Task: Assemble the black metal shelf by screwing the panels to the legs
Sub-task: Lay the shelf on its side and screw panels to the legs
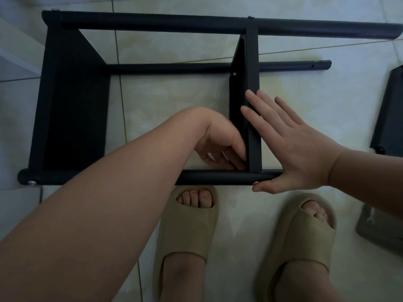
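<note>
The black metal shelf lies on its side on the tiled floor. A left panel [74, 101] and a middle panel [253, 68] are joined to the far leg [174, 23], the middle leg [165, 68] and the near leg [218, 177]. My left hand [220, 144] reaches inside the frame, its fingers curled onto the middle panel's lower corner where it meets the near leg; the fingertips are hidden. My right hand [290, 147] lies flat with straight fingers against the panel's right side, its thumb beside a silver screw head [255, 183] on the near leg.
A loose black panel [390, 114] lies at the right edge. A grey packet [379, 232] with a small wrench sits at the lower right. My feet in beige slippers [187, 236] stand just in front of the near leg. Another screw [32, 183] shows at the leg's left end.
</note>
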